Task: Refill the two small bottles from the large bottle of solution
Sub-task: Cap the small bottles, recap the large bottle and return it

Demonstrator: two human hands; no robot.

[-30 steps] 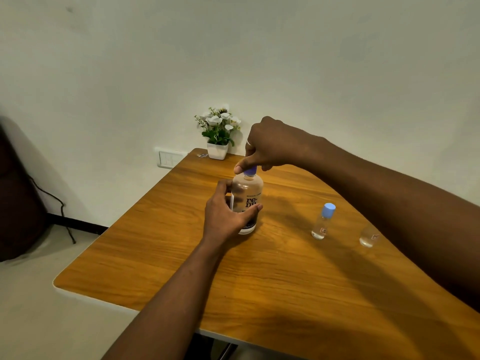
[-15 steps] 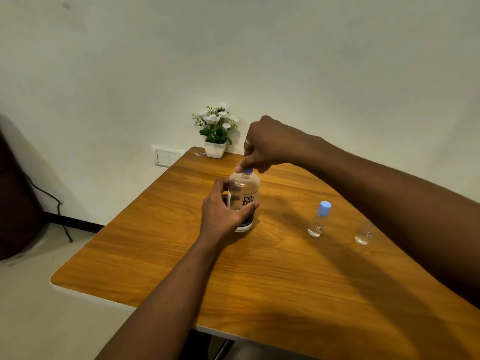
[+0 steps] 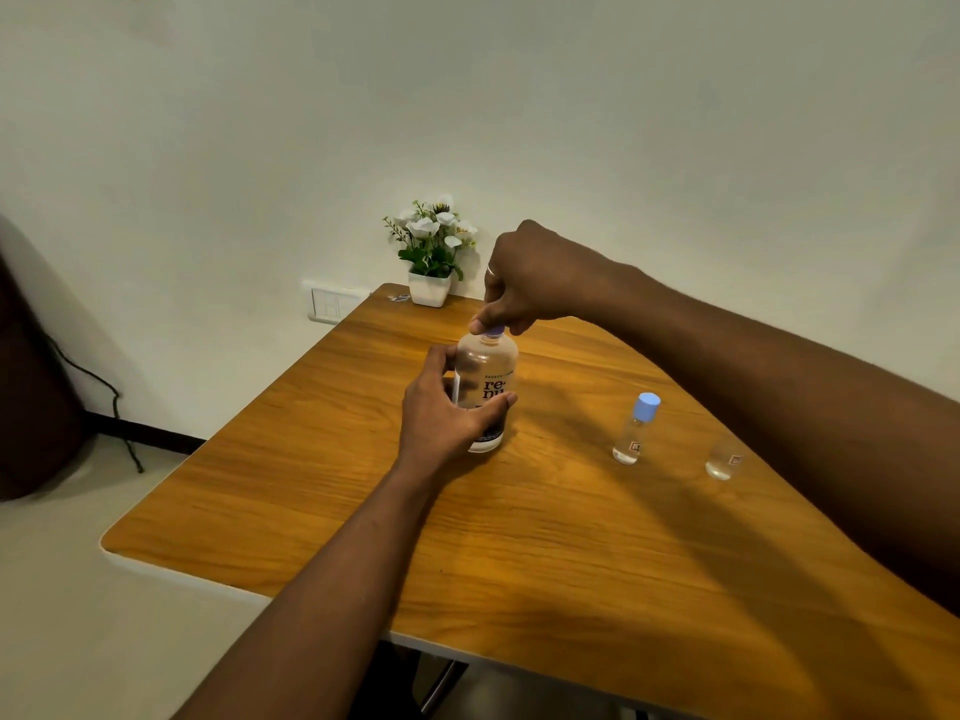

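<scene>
The large clear bottle point(image 3: 487, 370) with dark lettering stands upright on the wooden table point(image 3: 519, 553). My left hand point(image 3: 441, 418) is wrapped around its body from the left. My right hand point(image 3: 524, 278) reaches in from the right and pinches its purple cap point(image 3: 493, 332) from above. To the right stands a small clear bottle point(image 3: 635, 431) with a light blue cap. Further right, a second small clear bottle point(image 3: 723, 462) shows only its lower part; my right forearm hides its top.
A white pot of white flowers point(image 3: 432, 252) sits at the table's far corner by the wall. A wall socket point(image 3: 332, 304) is left of it. A dark cable and a dark object point(image 3: 31, 387) lie on the floor at left.
Both hands hold the same grips on the large bottle and its cap. The view has shifted slightly; the bottles have not moved on the table.
</scene>
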